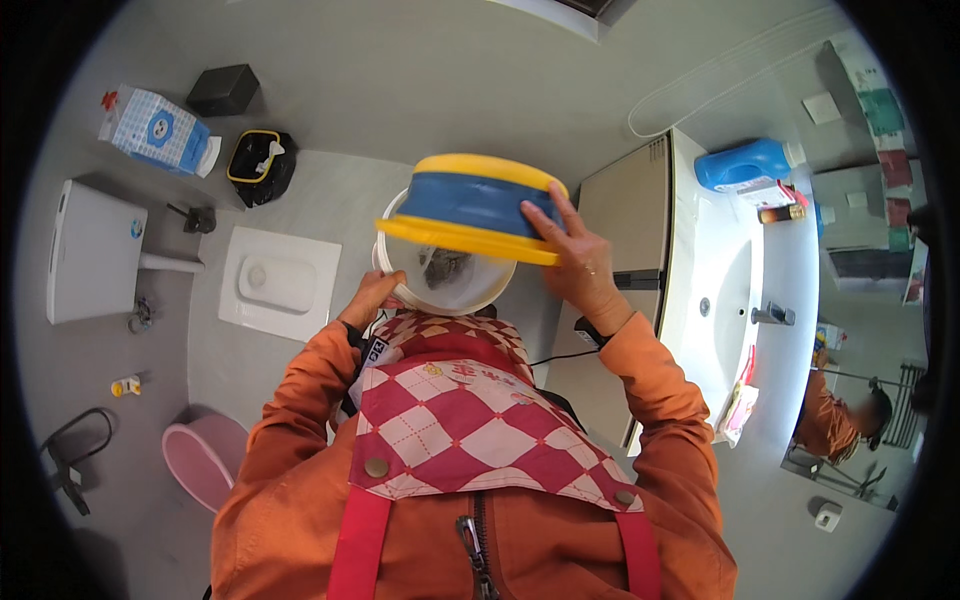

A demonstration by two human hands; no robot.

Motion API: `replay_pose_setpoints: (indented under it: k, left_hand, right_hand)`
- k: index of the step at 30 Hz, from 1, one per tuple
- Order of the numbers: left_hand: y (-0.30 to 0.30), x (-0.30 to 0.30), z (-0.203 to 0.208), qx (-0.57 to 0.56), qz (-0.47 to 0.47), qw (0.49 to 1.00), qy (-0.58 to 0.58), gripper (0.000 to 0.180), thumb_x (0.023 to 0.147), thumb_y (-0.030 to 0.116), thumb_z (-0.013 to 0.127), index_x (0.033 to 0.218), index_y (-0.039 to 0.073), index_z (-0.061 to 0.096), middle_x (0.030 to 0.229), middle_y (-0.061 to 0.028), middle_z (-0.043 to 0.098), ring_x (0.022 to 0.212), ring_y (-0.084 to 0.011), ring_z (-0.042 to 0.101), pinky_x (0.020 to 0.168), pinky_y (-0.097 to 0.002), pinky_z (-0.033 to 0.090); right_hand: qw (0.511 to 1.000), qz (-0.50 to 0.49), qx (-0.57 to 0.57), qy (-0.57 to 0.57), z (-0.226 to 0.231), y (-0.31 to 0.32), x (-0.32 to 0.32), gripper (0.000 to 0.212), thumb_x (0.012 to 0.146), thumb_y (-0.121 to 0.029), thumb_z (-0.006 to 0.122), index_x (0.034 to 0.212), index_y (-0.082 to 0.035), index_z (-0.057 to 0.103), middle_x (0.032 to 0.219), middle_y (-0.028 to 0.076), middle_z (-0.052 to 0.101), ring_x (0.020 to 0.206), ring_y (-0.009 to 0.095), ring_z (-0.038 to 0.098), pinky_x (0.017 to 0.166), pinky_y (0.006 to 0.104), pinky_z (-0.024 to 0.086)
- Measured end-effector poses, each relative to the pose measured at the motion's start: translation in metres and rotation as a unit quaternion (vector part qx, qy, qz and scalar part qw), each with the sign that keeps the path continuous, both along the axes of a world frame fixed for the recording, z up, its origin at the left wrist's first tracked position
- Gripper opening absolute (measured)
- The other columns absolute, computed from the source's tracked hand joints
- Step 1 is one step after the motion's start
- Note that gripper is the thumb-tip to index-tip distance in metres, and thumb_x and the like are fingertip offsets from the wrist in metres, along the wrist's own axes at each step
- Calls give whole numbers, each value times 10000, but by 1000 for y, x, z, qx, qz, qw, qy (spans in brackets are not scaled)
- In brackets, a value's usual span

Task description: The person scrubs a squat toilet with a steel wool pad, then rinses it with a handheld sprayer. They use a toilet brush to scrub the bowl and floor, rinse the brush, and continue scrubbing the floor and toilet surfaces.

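Observation:
In my right hand (580, 258) is a round basin (465, 203) with a blue wall and yellow rim and base. It is tilted on its side above a white bucket (490, 294), hiding the bucket's far part. My fingers spread over the basin's right side. My left hand (372, 293) is closed on the bucket's near left rim. Inside the bucket a dark grey patch (447, 268) shows, too unclear to name. The bucket stands close in front of my red-and-white checked apron (440, 420).
A squat toilet (280, 283) lies at left, below a wall cistern (95, 255). A black bin (262, 165) stands in the far left corner, a pink tub (200, 455) near left. A washbasin (712, 270) with a blue bottle (745, 165) is at right, over a cabinet (620, 215).

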State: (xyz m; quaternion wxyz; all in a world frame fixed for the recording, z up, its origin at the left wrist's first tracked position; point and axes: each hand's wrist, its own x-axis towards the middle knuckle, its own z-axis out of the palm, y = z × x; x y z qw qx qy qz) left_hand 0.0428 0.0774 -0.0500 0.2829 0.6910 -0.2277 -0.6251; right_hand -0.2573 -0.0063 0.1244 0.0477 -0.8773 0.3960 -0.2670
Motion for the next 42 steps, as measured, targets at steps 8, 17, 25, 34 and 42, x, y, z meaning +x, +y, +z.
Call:
replay_pose_setpoints:
  k: [8, 17, 25, 34, 42]
  left_hand:
    - [-6, 23, -12, -120, -50, 983, 130, 388, 847, 354, 489, 1065, 38, 547, 979, -49, 577, 885, -157, 575, 744, -291, 501]
    - [-32, 119, -78, 36, 41, 996, 69, 314, 747, 295, 558, 951, 57, 551, 838, -72, 592, 715, -190, 592, 624, -268, 508]
    - [27, 188, -96, -298, -210, 922, -130, 268, 824, 263, 535, 1008, 68, 525, 874, -43, 549, 785, -198, 559, 689, -305, 486]
    - [70, 197, -116, 103, 302, 948, 7, 422, 663, 297, 590, 965, 22, 483, 933, -162, 539, 796, -283, 584, 674, -371, 531]
    - [133, 213, -147, 128, 415, 899, 53, 419, 679, 241, 561, 1020, 16, 465, 946, -211, 551, 803, -304, 579, 588, -387, 522]
  right_hand:
    - [793, -356, 263, -419, 4, -5, -133, 264, 716, -42, 572, 971, 25, 553, 827, 98, 604, 710, 163, 572, 647, 288, 460]
    - [302, -322, 312, -841, -85, 91, -283, 270, 740, 35, 572, 989, -45, 506, 879, 76, 570, 816, 225, 593, 720, 324, 516]
    - [675, -399, 326, -528, -129, 176, -335, 284, 815, 22, 499, 1084, -23, 421, 798, 27, 495, 749, 126, 555, 691, 274, 499]
    - [-88, -314, 316, -891, -134, 122, -354, 679, 728, -34, 634, 1296, -56, 261, 899, 68, 577, 833, 182, 597, 727, 307, 504]
    - [512, -534, 326, -588, -151, 59, -306, 628, 734, -141, 637, 1204, 48, 264, 1014, 209, 488, 807, 246, 568, 673, 305, 515]
